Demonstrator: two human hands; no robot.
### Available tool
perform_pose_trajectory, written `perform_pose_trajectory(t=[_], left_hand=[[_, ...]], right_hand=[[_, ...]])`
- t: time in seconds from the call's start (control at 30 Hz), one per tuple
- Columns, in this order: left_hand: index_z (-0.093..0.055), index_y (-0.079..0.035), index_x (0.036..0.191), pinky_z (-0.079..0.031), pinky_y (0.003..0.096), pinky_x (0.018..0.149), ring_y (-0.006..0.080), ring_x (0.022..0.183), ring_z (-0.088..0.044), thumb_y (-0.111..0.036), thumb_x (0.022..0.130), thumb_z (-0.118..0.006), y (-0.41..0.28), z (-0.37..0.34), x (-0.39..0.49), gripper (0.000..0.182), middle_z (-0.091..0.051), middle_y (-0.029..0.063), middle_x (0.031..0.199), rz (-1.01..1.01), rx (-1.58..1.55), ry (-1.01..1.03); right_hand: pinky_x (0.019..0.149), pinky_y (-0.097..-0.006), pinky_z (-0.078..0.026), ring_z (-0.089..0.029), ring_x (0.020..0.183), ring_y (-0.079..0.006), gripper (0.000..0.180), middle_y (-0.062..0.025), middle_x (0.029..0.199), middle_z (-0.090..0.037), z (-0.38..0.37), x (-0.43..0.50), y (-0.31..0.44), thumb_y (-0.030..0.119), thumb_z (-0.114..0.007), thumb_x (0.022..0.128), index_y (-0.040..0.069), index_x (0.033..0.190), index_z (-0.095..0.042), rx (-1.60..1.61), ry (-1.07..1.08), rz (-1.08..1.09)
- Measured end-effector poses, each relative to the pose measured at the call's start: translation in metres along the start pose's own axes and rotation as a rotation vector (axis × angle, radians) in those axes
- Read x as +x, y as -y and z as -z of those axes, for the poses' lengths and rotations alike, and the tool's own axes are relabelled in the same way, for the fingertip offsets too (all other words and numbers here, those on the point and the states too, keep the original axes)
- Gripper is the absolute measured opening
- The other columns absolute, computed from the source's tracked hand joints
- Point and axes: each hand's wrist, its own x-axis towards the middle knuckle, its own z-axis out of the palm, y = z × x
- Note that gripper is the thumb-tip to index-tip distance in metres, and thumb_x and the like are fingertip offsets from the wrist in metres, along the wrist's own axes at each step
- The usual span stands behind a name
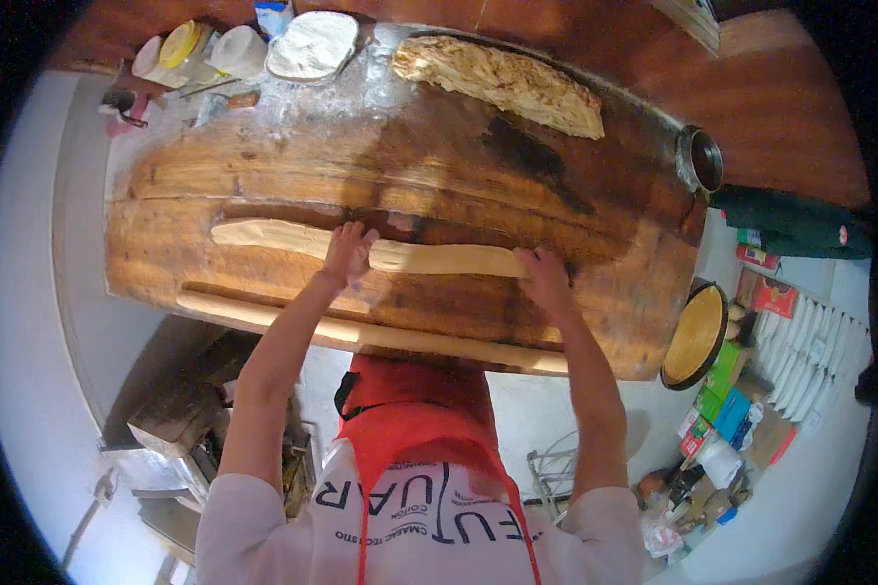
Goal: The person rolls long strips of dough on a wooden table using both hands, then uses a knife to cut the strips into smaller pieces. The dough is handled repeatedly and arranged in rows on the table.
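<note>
A long, flattened strip of dough [450,259] lies crosswise on the wooden work table [439,307]. My left hand [349,252] is over the strip's middle, its fingers curled across the far edge and covering a short stretch of the dough. The right end is gripped by my right hand [545,274], with thumb and fingers hiding the tip. To the left of my left hand, the rest of the strip [271,235] lies free. Closer to my body, a long, thin wooden rolling pin [380,335] rests along the near edge, passing under both forearms.
At the back are a bowl of flour [313,45], plastic tubs [240,51] and a large layered dough slab [501,82]. A metal pot [700,159] stands at the right corner. Beyond the right edge sits a round pan [695,336]; boxes [721,373] lie nearby.
</note>
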Motion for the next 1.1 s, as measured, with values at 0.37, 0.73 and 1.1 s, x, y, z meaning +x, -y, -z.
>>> perform_pose_trajectory(t=[0.37,0.73,1.1], left_hand=[[-0.028,-0.019,0.165,-0.014,0.0623,0.126,0.0448,0.154,-0.024,-0.028,0.094,-0.061,-0.090,-0.023,0.003,0.078,-0.029,0.0220,0.166,-0.163,0.212,-0.187],[-0.024,-0.020,0.166,-0.015,0.0600,0.127,0.0425,0.159,-0.015,-0.041,0.093,-0.064,-0.136,-0.008,-0.002,0.085,-0.020,0.0185,0.171,-0.245,0.116,-0.024],[-0.035,-0.003,0.158,-0.012,0.0537,0.129,0.0369,0.159,-0.015,-0.029,0.085,-0.072,-0.217,0.018,0.019,0.086,-0.022,0.0177,0.169,-0.402,-0.107,0.003]], right_hand=[[0.124,-0.0598,-0.024,-0.035,0.149,-0.0410,0.070,-0.0240,0.159,-0.040,-0.004,-0.039,0.022,0.038,-0.063,0.098,0.009,0.157,-0.041,-0.207,-0.044,-0.028],[0.118,-0.0610,-0.030,-0.040,0.143,-0.0443,0.060,-0.0224,0.157,-0.042,-0.033,-0.043,0.072,0.024,-0.067,0.094,0.002,0.147,-0.049,-0.108,-0.348,-0.039],[0.098,-0.0432,-0.052,-0.066,0.111,-0.0343,0.041,-0.0196,0.121,-0.071,-0.076,-0.078,-0.094,0.029,-0.067,0.097,0.000,0.127,-0.069,0.309,-0.595,-0.799]])
